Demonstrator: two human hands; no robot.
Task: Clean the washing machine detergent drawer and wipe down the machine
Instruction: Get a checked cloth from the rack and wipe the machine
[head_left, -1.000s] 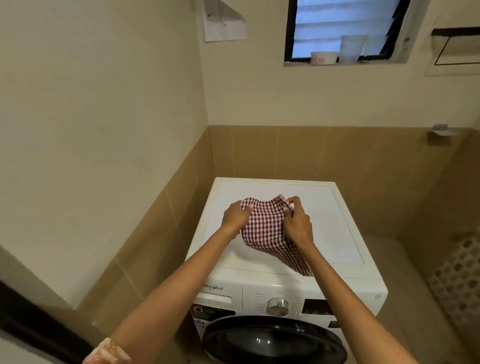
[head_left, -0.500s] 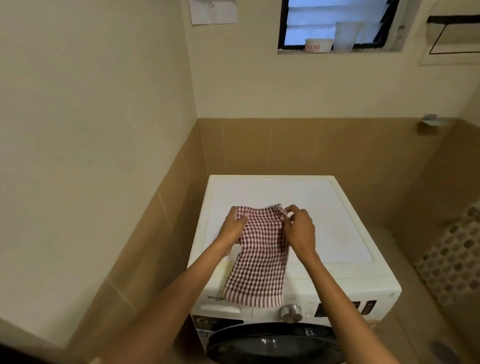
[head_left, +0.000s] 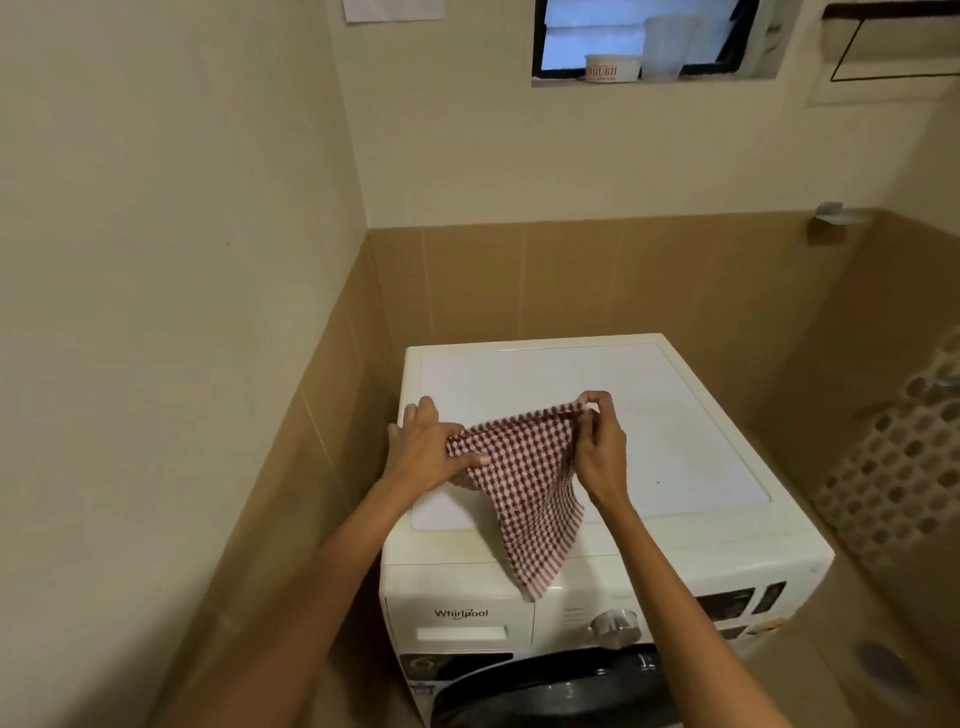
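A white front-loading washing machine (head_left: 675, 431) stands in the corner, its flat top facing me. Over the top's front half I hold a red-and-white checked cloth (head_left: 524, 483), which droops in a point toward the front panel. My left hand (head_left: 426, 452) grips the cloth's left edge, thumb over the fabric and fingers stretched out toward the machine's left rim. My right hand (head_left: 600, 447) pinches the cloth's upper right corner and holds it lifted. The detergent drawer (head_left: 460, 621), marked with the brand name, sits closed at the panel's left. A silver dial (head_left: 615, 626) is beside it.
Tan tiled walls close in on the left and behind the machine. The dark round door (head_left: 550, 691) sits below the panel. A perforated white basket (head_left: 893, 467) stands at the right. A tub (head_left: 610, 67) and a plastic container rest on the window sill above.
The cloth hung flat and long over the front edge; now my right hand has lifted its corner up and my left hand has shifted left, so the cloth is spread diagonally.
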